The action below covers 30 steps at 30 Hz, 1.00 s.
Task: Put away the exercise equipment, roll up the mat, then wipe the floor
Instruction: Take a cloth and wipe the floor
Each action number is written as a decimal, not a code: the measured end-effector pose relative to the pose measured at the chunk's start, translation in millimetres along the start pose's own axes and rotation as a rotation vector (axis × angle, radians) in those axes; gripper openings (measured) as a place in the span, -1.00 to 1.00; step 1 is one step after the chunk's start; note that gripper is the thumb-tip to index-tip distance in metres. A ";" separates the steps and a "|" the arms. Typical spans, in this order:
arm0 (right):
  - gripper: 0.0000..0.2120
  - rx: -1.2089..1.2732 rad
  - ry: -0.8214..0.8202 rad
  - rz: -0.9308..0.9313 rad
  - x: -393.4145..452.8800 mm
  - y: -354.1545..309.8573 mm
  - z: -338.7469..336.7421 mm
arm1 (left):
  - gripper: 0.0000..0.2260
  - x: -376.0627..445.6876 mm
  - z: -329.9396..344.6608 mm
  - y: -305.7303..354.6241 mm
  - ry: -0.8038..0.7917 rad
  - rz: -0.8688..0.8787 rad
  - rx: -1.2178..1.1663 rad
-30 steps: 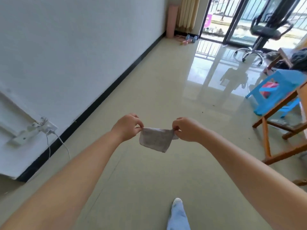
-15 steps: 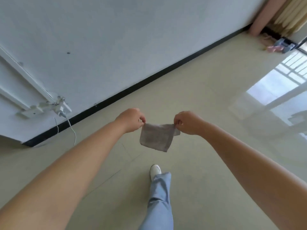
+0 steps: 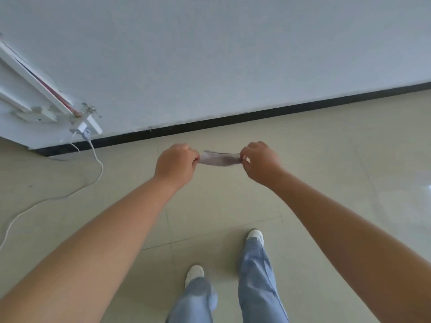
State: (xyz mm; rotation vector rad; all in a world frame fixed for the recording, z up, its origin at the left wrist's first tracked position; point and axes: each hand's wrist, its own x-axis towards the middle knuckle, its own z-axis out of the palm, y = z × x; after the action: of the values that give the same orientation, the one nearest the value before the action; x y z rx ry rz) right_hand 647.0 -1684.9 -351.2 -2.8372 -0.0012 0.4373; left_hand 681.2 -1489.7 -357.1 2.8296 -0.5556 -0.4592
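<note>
1. Holding a small grey cloth [image 3: 220,159] in the air, both hands are stretched out in front of the person.
2. The left hand [image 3: 176,163] pinches the left end of the cloth with curled fingers.
3. The right hand [image 3: 261,160] pinches the right end the same way.
4. The cloth is pulled out between the two hands and looks blurry. It hangs above the floor [image 3: 326,159], not touching it.
5. The floor is made of pale tiles. It is a little shiny on the far right.
6. A white wall [image 3: 221,54] stands on the far side, with a black strip [image 3: 256,114] along its bottom edge.
7. On the left, a white plug [image 3: 82,130] sits low on the wall. A white wire [image 3: 70,194] runs from it down onto the floor and off to the near left.
8. Near the bottom you can see two legs in light blue trousers [image 3: 256,276] and two white shoes [image 3: 255,235] standing on the tiles.
</note>
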 end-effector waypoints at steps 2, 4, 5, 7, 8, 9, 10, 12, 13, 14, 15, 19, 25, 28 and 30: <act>-0.73 -0.022 -0.048 -0.051 41.7 14.7 44.3 | -0.85 25.9 47.5 -17.7 0.085 -0.021 0.010; -0.73 -0.054 -0.095 -0.111 82.7 26.3 93.1 | -0.93 54.8 96.5 -41.2 0.139 0.023 0.073; -0.72 -0.064 -0.110 -0.141 104.3 30.9 117.6 | -0.88 69.6 122.6 -56.0 0.177 0.029 0.110; -0.73 -0.074 -0.100 -0.171 146.8 36.2 165.7 | -0.84 97.2 170.6 -87.2 0.234 0.036 0.151; -0.73 -0.071 -0.079 -0.172 166.1 38.4 189.9 | -0.84 109.5 193.0 -102.8 0.270 0.039 0.175; -0.74 -0.061 -0.040 -0.167 182.6 41.0 214.8 | -0.85 119.3 213.9 -117.8 0.304 0.044 0.187; -0.75 -0.048 0.014 -0.164 197.0 43.6 240.4 | -0.86 128.2 236.2 -133.4 0.341 0.050 0.192; -0.83 -0.023 0.159 -0.225 217.5 48.3 294.5 | -0.88 140.9 283.1 -160.9 0.407 0.067 0.198; -0.91 -0.027 0.213 -0.305 222.3 52.6 324.9 | -0.87 143.7 310.7 -173.3 0.416 0.084 0.203; -0.94 -0.045 0.239 -0.391 223.9 58.3 357.6 | -0.84 144.7 341.3 -185.3 0.409 0.103 0.217; -0.85 -0.117 0.191 -0.453 222.4 64.7 392.0 | -0.80 143.5 374.5 -194.8 0.369 0.122 0.237; -0.65 -0.457 -0.171 -0.609 204.7 98.0 517.6 | -0.68 123.0 508.0 -216.1 -0.001 0.226 0.258; -0.38 -0.252 -0.233 -0.415 215.8 82.1 561.8 | -0.72 92.1 557.5 -257.4 0.067 -0.030 0.107; -0.24 -0.217 -0.254 -0.398 225.3 62.2 579.3 | -0.55 84.7 553.6 -277.6 0.126 -0.238 0.150; -0.25 -0.278 -0.211 -0.386 231.9 57.9 590.7 | -0.50 82.5 556.5 -286.8 0.131 -0.338 0.143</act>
State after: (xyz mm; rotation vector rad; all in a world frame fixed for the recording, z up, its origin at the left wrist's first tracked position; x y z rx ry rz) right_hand 691.3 -1574.8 -977.3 -2.9353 -0.6864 0.6879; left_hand 657.5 -1349.0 -972.2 3.0733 -0.0860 -0.2960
